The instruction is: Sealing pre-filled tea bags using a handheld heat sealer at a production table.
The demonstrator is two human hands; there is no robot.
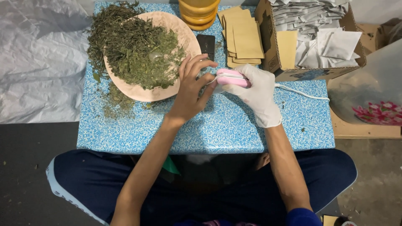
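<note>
Here, a small pink and white handheld sealer is shown gripped in the gloved right hand, whose fingers are closed around its body near the middle of the desk. The sealer is seen to be slim and elongated, with a pink lower shell, a white upper arm and a white cord that is led off its rear end toward the desk's right edge. The bare left hand is held at the sealer's front tip, its fingers curled and pinched there; whatever is pinched between them is too small to be made out.

The desk surface is covered in a blue and white speckled pattern. Toward its far left corner a pale pink shallow dish is placed, heaped with dried green herb, some of which is spilled over the rim onto the desk. A dark rectangular object is laid just beside the dish. A stack of tan paper sachets is set at the far edge, with stacked yellow bowls next to it. At the far right corner a cardboard box filled with white sachets is positioned.
</note>
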